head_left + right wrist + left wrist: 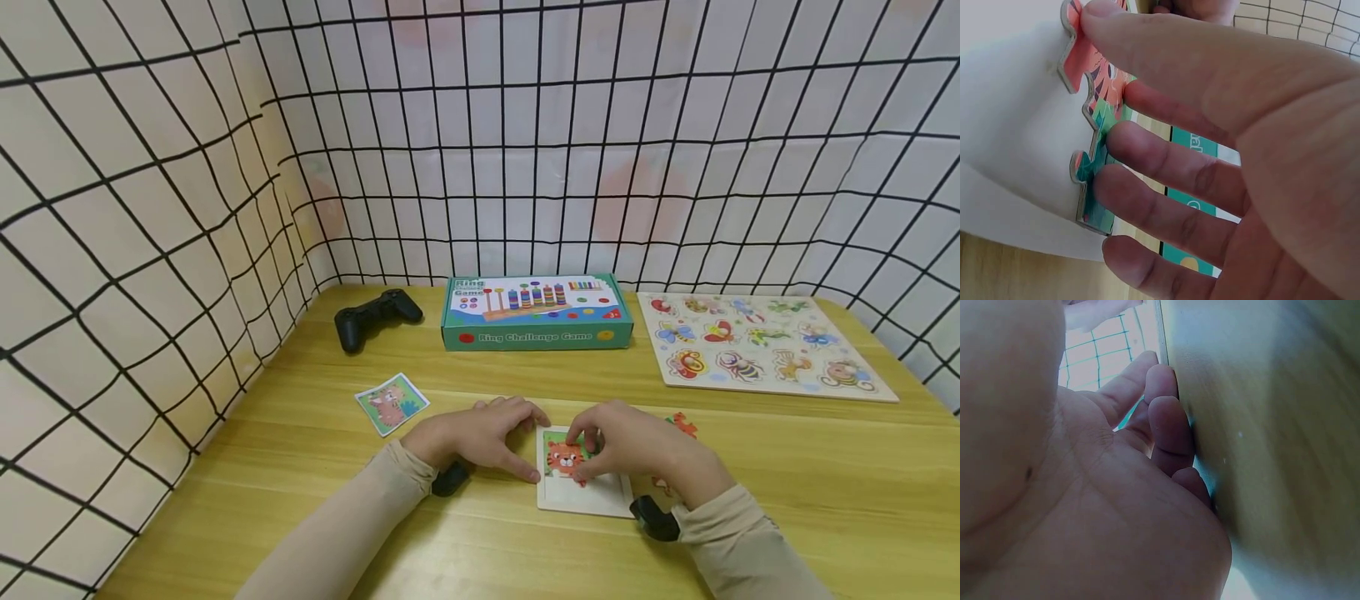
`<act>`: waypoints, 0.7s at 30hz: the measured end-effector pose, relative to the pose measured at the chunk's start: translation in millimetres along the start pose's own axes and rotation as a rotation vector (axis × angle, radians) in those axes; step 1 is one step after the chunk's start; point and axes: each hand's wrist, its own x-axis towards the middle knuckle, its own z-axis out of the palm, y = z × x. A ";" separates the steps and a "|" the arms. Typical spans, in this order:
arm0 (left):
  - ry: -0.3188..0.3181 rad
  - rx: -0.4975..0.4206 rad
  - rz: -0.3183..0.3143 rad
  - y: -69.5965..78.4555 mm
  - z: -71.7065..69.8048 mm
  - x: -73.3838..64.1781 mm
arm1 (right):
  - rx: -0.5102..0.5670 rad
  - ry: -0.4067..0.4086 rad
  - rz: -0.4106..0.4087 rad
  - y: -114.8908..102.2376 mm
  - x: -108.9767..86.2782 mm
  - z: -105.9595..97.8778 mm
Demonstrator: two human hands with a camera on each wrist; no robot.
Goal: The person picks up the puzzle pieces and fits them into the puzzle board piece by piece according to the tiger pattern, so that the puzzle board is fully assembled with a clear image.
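The part-built tiger puzzle (564, 457) lies in the upper part of a pale tray (562, 498), whose lower part shows bare. The step in hand looks like seating pieces against one another, and the next move seems to call for lining up the jagged lower edge, pressing it flat, then taking up one of the loose pieces (681, 423) beside the right forearm. The puzzle sits directly under the fingertips of the right grip (633, 446): the thumb rests on an orange piece while the other fingers spread, fairly straight, over or near the rest, clenched round nothing. The left grip (491, 433) is relaxed, its thumb and index fingertip at the tray's left side, apparently steadying it, with nothing grasped. Beyond the left grip a picture card (392, 404) lies flat on the bench (465, 558); farther back are a black game controller (377, 318), a green game box (536, 337) and, to the right, an insect puzzle board (765, 346).
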 end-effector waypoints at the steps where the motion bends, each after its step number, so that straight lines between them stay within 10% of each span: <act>1: -0.001 0.000 -0.001 0.1 0.0 0.0 | -0.004 0.000 -0.001 -0.1 -0.2 0.0; 21: 0.003 -0.010 -0.006 2.1 -0.1 -1.4 | 0.068 0.007 0.022 6.1 -10.3 -11.9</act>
